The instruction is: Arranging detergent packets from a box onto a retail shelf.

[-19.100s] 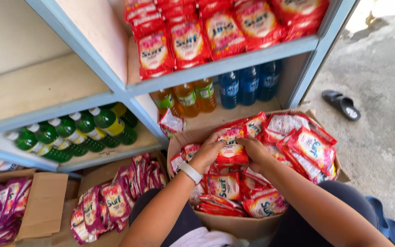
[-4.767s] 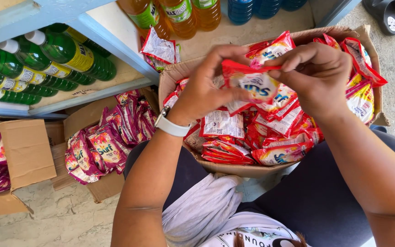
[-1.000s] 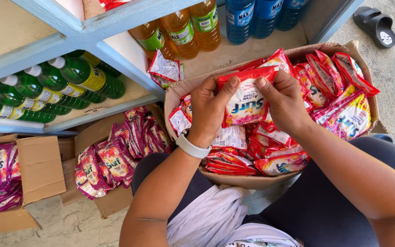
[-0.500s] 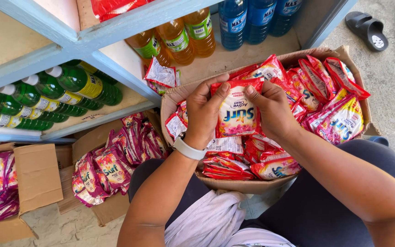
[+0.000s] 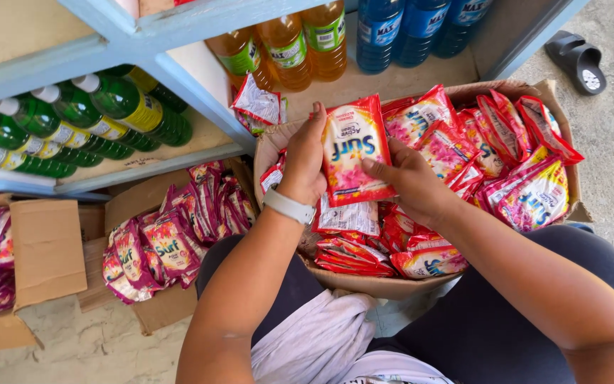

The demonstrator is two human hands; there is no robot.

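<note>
Over the cardboard box (image 5: 559,99) on the lap, both hands grip one red sachet (image 5: 353,153).
Left hand (image 5: 305,160) and right hand (image 5: 410,181) pinch its edges; more sachets below, bottle shelves just beyond.

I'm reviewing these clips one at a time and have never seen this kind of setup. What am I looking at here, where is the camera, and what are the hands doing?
There is no machine here: a person works with two bare hands, and the one camera sits on their head, looking down. So the arms that come in from the bottom edge are the wearer's own.

The left hand, with a white wristband, and the right hand hold one red and pink sachet between them, lifted above an open cardboard box full of similar sachets. The box appears to rest on the person's lap.

To the left, a second box of sachets lies on the floor. Behind is a blue shelf with green bottles, orange bottles and blue bottles. A dark sandal lies on the floor at top right.
</note>
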